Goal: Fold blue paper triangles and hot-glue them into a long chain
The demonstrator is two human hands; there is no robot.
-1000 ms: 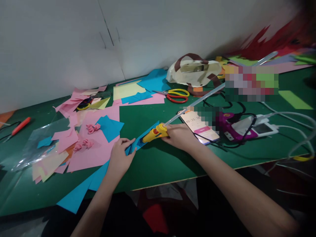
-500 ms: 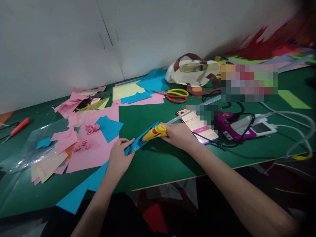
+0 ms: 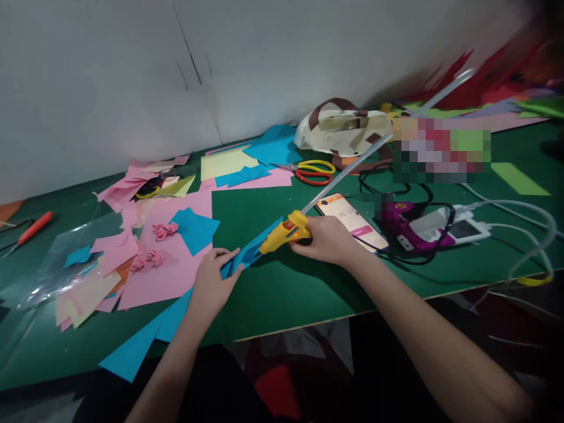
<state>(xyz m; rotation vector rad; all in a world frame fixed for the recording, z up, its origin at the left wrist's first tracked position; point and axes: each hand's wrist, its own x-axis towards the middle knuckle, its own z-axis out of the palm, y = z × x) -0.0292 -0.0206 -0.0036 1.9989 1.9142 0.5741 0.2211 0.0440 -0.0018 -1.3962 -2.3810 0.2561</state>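
Between the thumb and fingers of my left hand (image 3: 217, 279) is a folded blue paper (image 3: 249, 254), held just above the green table (image 3: 282, 299). My right hand (image 3: 324, 239) grips a yellow glue gun (image 3: 285, 232), its nozzle end pointing down and left at the blue paper. Whether the nozzle touches the paper cannot be made out. A long clear glue stick (image 3: 356, 163) rises from the back of the gun toward the upper right. Other blue strips (image 3: 136, 343) lie beneath my left forearm.
Pink paper (image 3: 180, 285) with small pink folded flowers (image 3: 154, 257) lies left. Scissors (image 3: 315, 171), a cream bag (image 3: 343, 132) and a phone (image 3: 352, 220) sit behind my right hand. A purple power strip (image 3: 409, 232) with cables stands right.
My right hand has drawn the glue gun slightly right, and the glue stick now tilts up more steeply. My left hand and the blue paper have barely moved.
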